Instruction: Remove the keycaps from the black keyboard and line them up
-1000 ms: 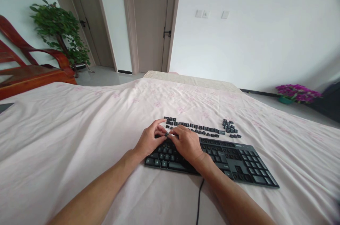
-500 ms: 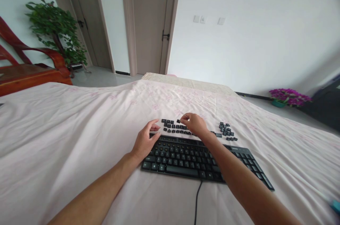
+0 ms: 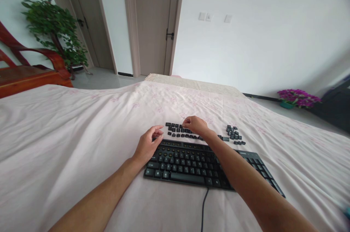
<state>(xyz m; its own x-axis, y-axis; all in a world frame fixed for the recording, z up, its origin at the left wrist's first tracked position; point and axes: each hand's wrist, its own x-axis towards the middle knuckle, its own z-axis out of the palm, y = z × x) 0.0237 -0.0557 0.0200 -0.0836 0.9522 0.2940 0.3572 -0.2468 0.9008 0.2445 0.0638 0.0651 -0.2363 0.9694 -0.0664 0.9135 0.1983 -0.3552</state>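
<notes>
A black keyboard [image 3: 188, 178] lies on the pale cloth, its upper-left rows bare of caps, showing round key seats. Beyond its back edge, loose black keycaps [image 3: 178, 130] sit in several short rows. My right hand [image 3: 195, 124] reaches over the keyboard to the farthest row, its thumb and fingertips pinched on a keycap [image 3: 181, 126] at the row's right end. Part of the rows is hidden behind that hand and forearm. My left hand [image 3: 149, 143] rests at the keyboard's back left corner, its fingers apart and holding nothing.
More loose keycaps [image 3: 233, 133] form a cluster to the right, behind the number pad. A cable [image 3: 203, 208] runs from the keyboard toward me. The flowered cloth [image 3: 115, 126] has folds. Past it stand a wooden chair [image 3: 35, 75], a green plant [image 3: 54, 29] and purple flowers [image 3: 298, 97].
My right hand has moved slightly left with the keycap, bringing it close beside the farthest row. My left hand stays at the keyboard's corner. The view has shifted slightly.
</notes>
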